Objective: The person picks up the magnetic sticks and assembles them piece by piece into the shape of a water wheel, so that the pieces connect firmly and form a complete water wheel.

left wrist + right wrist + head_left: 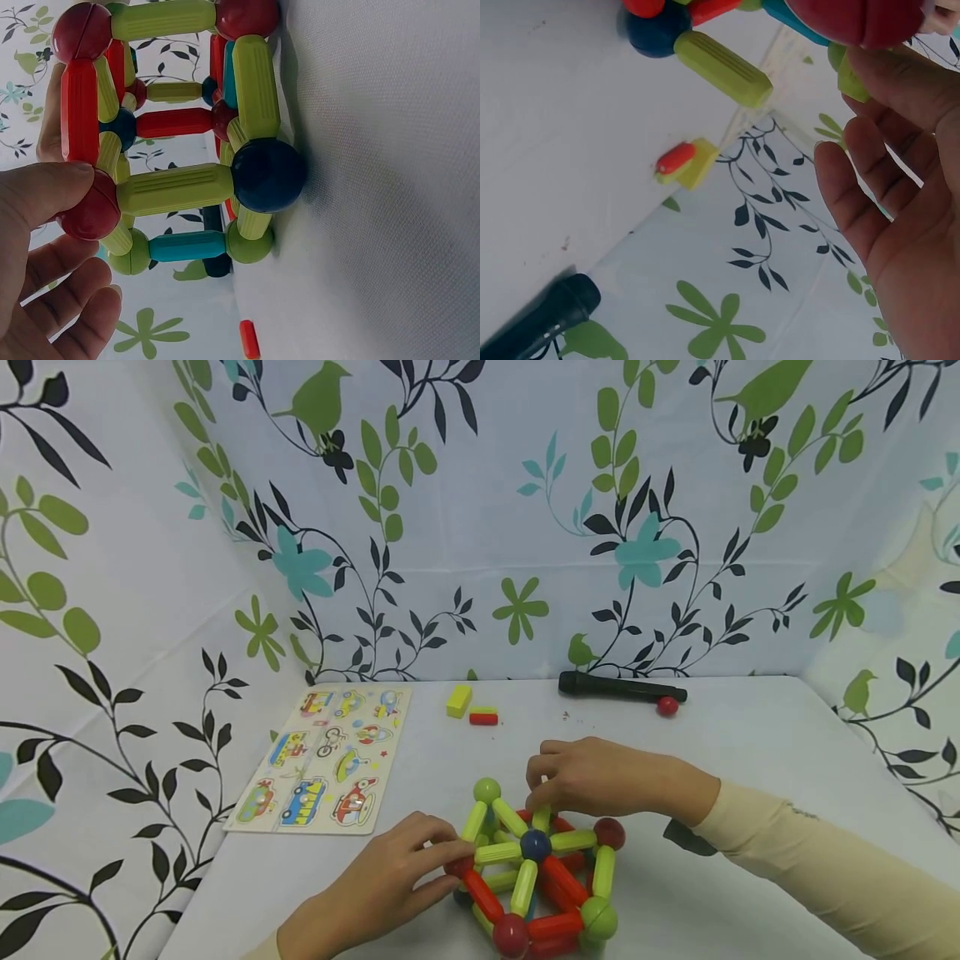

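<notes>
A ball-and-stick construction of red, green and blue balls joined by yellow-green, red and blue rods stands at the front of the table. At its left corner my left hand pinches a dark red ball, thumb on top and fingers below, as the left wrist view shows. Behind the top blue ball, my right hand reaches down and pinches a yellow-green rod between thumb and fingers. The rod's lower end sits close to that blue ball in the head view.
Left of the construction lies a picture board with vehicle drawings. Farther back are a yellow block, a short red rod beside a yellow piece, a black microphone and a loose red ball. Patterned cloth hangs behind the table.
</notes>
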Demonstrator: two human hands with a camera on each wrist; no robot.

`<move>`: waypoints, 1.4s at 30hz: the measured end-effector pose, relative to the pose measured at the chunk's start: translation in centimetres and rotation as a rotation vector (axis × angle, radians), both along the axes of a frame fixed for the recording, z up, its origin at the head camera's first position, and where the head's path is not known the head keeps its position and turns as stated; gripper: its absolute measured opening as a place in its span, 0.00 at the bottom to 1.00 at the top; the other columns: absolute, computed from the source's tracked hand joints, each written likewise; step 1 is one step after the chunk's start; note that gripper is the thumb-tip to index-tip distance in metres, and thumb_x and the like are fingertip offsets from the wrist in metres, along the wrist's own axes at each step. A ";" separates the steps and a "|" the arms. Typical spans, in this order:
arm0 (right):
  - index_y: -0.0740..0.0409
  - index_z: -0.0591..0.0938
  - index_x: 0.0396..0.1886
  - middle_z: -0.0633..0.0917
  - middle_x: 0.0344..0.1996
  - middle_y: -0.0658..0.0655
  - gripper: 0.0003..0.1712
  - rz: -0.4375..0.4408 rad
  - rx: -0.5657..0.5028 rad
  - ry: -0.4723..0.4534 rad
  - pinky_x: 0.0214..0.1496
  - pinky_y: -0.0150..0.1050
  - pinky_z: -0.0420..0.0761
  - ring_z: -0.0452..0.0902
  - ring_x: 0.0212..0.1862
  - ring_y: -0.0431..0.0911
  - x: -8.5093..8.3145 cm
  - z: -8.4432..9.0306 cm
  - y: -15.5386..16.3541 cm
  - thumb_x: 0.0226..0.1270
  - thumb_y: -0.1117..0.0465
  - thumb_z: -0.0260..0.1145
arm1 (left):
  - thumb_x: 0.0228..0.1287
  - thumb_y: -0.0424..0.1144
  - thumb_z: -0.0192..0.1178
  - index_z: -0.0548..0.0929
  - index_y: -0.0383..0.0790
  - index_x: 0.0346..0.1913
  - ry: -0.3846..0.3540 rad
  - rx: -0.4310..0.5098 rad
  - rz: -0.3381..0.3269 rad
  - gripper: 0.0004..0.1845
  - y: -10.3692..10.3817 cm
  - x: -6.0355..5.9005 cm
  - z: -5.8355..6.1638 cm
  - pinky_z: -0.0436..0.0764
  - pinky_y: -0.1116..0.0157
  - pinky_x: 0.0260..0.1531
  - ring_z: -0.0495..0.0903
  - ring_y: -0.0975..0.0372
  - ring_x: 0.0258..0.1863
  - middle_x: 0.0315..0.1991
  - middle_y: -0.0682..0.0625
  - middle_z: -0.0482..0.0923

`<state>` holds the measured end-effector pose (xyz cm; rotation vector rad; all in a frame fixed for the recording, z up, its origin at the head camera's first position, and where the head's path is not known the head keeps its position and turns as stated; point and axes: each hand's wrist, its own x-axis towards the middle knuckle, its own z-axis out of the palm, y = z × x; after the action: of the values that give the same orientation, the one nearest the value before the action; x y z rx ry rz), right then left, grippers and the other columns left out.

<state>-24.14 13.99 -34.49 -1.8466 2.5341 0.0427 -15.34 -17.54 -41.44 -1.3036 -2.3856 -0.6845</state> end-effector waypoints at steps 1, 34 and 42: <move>0.37 0.87 0.53 0.83 0.47 0.45 0.18 0.000 -0.002 -0.001 0.43 0.25 0.78 0.74 0.48 0.39 0.0 -0.2 -0.1 0.64 0.55 0.76 | 0.60 0.41 0.75 0.84 0.55 0.58 -0.003 -0.001 0.002 0.23 0.0 0.0 0.0 0.76 0.80 0.49 0.76 0.69 0.48 0.49 0.62 0.79; 0.58 0.79 0.66 0.84 0.53 0.68 0.23 -0.986 0.011 -0.157 0.55 0.67 0.78 0.79 0.53 0.63 -13.6 -7.1 18.3 0.72 0.64 0.62 | 0.61 0.40 0.74 0.83 0.55 0.60 -0.025 0.003 -0.009 0.23 0.1 -0.1 0.1 0.75 0.81 0.49 0.76 0.70 0.48 0.50 0.62 0.79; 0.59 0.78 0.60 0.84 0.45 0.64 0.22 -0.994 -0.003 -0.235 0.51 0.63 0.80 0.78 0.47 0.60 -13.4 -7.9 18.6 0.67 0.64 0.68 | 0.60 0.41 0.74 0.83 0.55 0.59 -0.034 -0.011 0.002 0.24 0.1 0.0 0.2 0.75 0.81 0.50 0.76 0.70 0.48 0.49 0.62 0.79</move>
<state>-37.58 32.59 -42.41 -0.3876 2.9133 -0.1683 -15.31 -17.48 -41.25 -1.3033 -2.4204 -0.6994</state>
